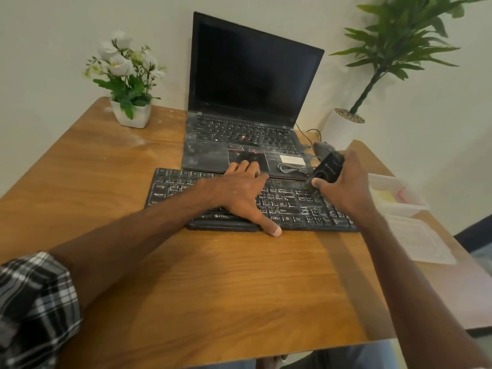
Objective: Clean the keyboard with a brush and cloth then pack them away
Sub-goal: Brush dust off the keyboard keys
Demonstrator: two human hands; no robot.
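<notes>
A checked sleeve (pixel 34 302) is seen closest in, on the left forearm. The left hand (pixel 239 193) is laid flat mid-keyboard (pixel 287 209), fingers straight, thumb reaching past the near edge. The brush (pixel 328 166) is gripped by the right hand (pixel 346 187), fingers wrapped round its black body, tip down on dusty keys near the right end. The keyboard's long axis runs left to right across the table (pixel 213 288), so the remaining keys are judged to lie leftward of the brush, under the bracing hand

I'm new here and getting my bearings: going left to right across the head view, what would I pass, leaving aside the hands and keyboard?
white pot of flowers → open laptop → white pot of the tall green plant → clear plastic container
</notes>
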